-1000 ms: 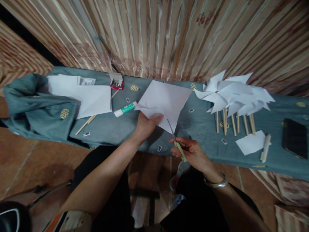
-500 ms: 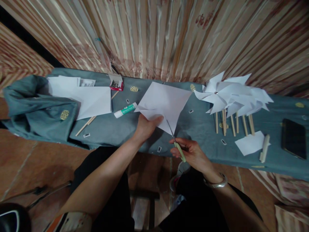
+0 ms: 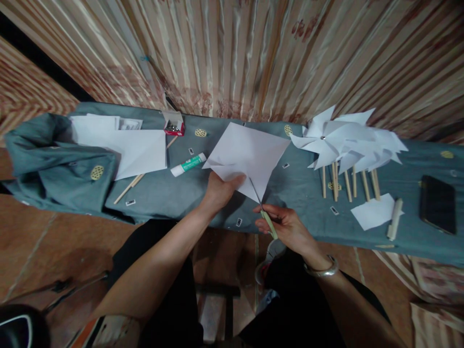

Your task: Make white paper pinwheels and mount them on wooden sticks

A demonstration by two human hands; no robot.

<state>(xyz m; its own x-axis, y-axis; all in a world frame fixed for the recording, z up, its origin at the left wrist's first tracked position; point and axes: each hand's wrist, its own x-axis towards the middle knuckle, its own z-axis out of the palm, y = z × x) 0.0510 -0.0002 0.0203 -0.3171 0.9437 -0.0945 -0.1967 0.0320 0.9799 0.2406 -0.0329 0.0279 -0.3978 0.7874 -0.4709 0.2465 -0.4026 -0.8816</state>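
Two hands (image 3: 221, 189) (image 3: 287, 226) hold smooth, angular white paper (image 3: 252, 145) and green-handled metal scissors (image 3: 268, 224).

Sheet (image 3: 250, 145): plain white.
Scissors (image 3: 268, 224), near edge of sheet: pale green handles, grey blade.
Glue stick (image 3: 188, 165), left of sheet: white, green band.
Box (image 3: 179, 129), farther left of sheet: red, white flap.
Pinwheels (image 3: 348, 140), right of sheet: white; sticks (image 3: 348, 186) tan.
Cloth (image 3: 155, 198), under sheet: grey-green, speckled yellow ovals.
Curtain (image 3: 232, 53), behind sheet: beige-and-brown stripes, reddish motifs.
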